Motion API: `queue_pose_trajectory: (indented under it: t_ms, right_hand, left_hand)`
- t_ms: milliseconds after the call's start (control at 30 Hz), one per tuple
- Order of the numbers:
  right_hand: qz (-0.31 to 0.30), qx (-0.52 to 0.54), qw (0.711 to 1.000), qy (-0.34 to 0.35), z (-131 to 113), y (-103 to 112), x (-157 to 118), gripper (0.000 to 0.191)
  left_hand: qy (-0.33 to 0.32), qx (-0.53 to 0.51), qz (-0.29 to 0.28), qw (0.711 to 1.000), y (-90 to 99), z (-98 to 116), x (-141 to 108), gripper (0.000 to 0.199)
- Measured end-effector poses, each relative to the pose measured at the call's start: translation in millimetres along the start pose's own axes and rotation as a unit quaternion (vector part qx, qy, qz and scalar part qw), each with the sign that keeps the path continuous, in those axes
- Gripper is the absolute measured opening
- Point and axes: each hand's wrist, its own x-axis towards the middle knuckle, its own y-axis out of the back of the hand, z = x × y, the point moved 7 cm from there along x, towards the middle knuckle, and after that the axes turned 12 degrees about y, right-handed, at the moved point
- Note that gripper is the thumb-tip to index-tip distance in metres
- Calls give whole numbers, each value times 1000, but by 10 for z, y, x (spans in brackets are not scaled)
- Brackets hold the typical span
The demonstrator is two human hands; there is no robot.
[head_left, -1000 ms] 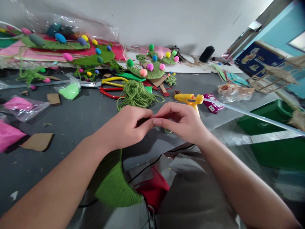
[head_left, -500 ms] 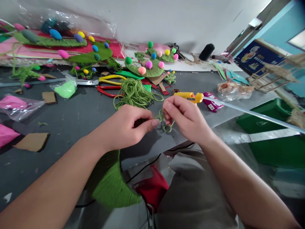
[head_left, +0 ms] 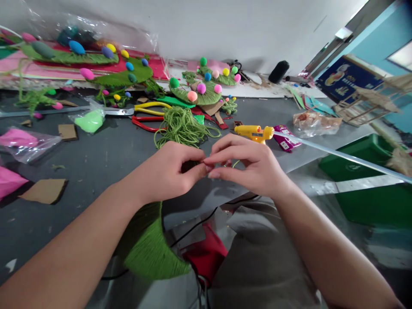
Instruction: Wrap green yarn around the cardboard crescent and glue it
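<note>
Grey tabletop spreads beneath both hands. The left hand pinches a thin green strand, which peeks out behind the curled right hand, whose grip I cannot tell. Just beyond them lies a yarn heap.

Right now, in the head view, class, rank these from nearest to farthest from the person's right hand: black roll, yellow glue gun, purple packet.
From the right hand:
1. Yellow glue gun: just beyond the hand.
2. Purple packet: to the glue gun's right.
3. Black roll: farther back, near the wall.
</note>
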Motion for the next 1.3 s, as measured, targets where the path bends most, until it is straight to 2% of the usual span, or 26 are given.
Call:
queue_pose_trajectory:
  t_ms: [100,333,467,600,767,800,867,900,1000,1100,1167,1300]
  right_hand:
    - [20,19,999,-38,54,-24,3,11]
    - [-5,96,984,-152,149,-153,-32,19]
    - [-3,54,981,-186,168,-159,-74,23]
    - [44,-10,982,-185,234,-47,-89,29]
    - [107,-80,977,-164,332,133,-109,48]
    - [119,-93,976,-157,337,169,-113,45]
    - [131,-110,978,-123,303,220,-97,25]
    - [123,-111,982,-94,261,222,-76,18]
    - [30,-61,998,-13,118,97,-4,35]
    - [-59,24,998,-20,77,-57,3,36]
    - [-57,40,996,-49,110,-66,-3,33]
    - [-36,8,995,-92,210,7,-29,22]
  left_hand:
    - [4,15,9,1000,11,6,3,29]
    - [-17,15,10,1000,-3,18,-1,33]
    - [-22,18,8,1000,-8,24,1,32]
    - [-24,34,31,999,30,40,-1,39]
    - [-33,42,28,998,20,63,-6,34]
    - [-35,46,30,998,18,65,-7,32]
    - [-42,55,36,997,15,64,-8,31]
    - [-44,60,39,996,13,61,-8,31]
    - [-50,61,40,996,9,42,-5,30]
    - [-54,54,49,996,28,31,-1,26]
    - [-46,55,58,996,51,20,3,25]
    - [-10,65,76,995,100,-17,14,28]
